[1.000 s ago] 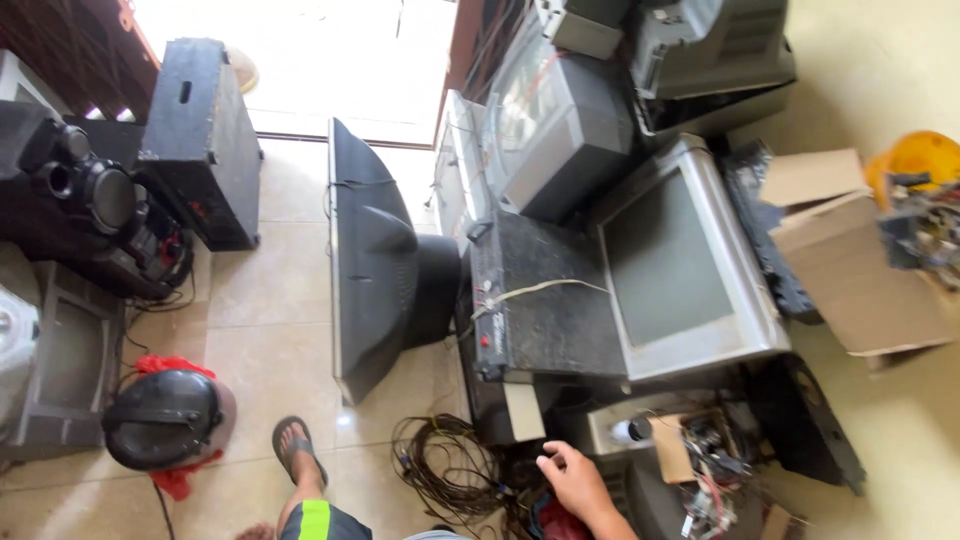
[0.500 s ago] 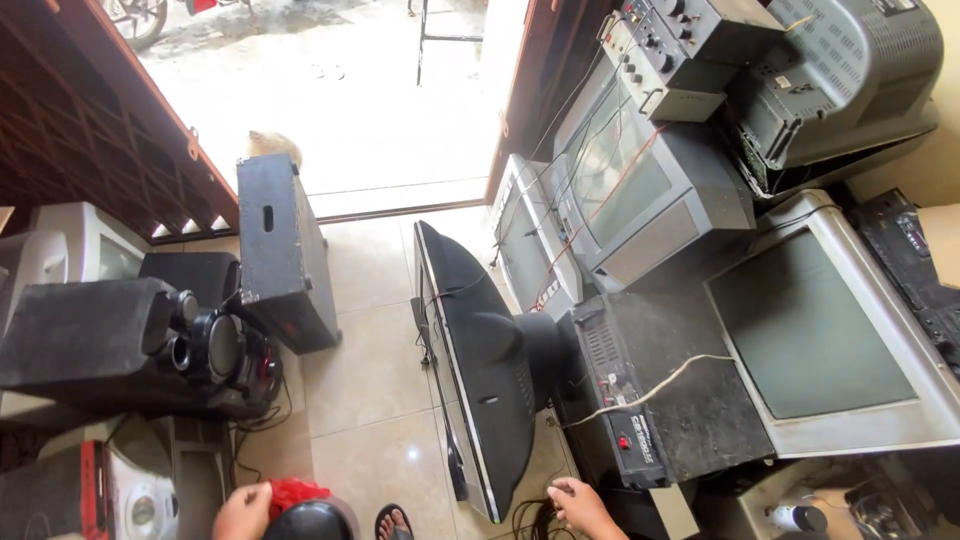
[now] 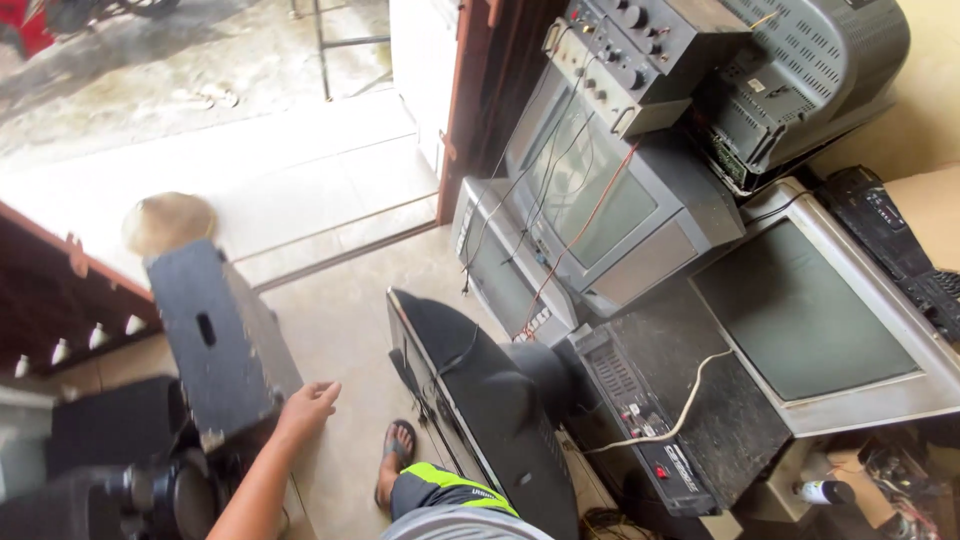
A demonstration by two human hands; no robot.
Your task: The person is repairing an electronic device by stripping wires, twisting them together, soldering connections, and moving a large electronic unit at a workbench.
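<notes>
Reaching across the lower left of the frame, a person's left hand [image 3: 308,402] rests loose fingers, holding nothing, against a black speaker [image 3: 222,340]; televisions [image 3: 600,200] crowd the right, one dark set [image 3: 490,410] at lower centre. The right hand is unseen. A steady push looks best made low and square.

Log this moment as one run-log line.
left hand: open, at corner of black speaker cabinet | right hand: out of view | foot in sandal beside black television back | stacked televisions at right
</notes>
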